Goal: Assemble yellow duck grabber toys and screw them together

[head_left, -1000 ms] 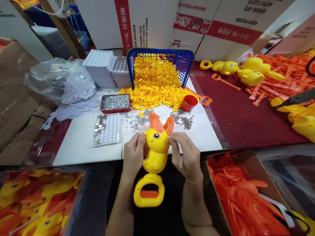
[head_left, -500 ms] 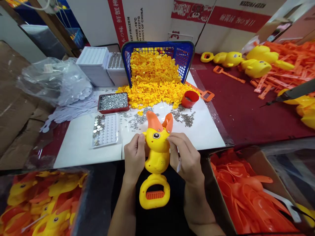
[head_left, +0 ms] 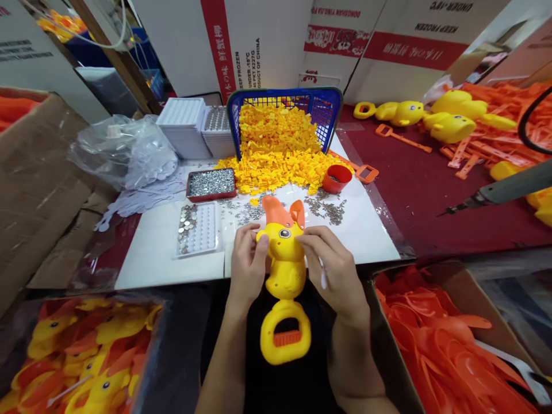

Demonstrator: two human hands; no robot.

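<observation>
One orange-eared yellow toy (head_left: 286,276) is held upright at the near edge of a white work surface (head_left: 149,264), handle lowermost. Its head is gripped on one side by the left hand (head_left: 249,261), thumb in front. On the other side, it is touched by the bunched fingertips of the right hand (head_left: 334,264); a small white piece (head_left: 324,279) is kept in that hand's curled fingers. Whether anything is pinched at the tips cannot be told. Beyond: loose metal bits (head_left: 332,210) scattered beside a red cup (head_left: 337,179); yellow parts (head_left: 280,167) heaped before a tipped blue basket (head_left: 331,118).
</observation>
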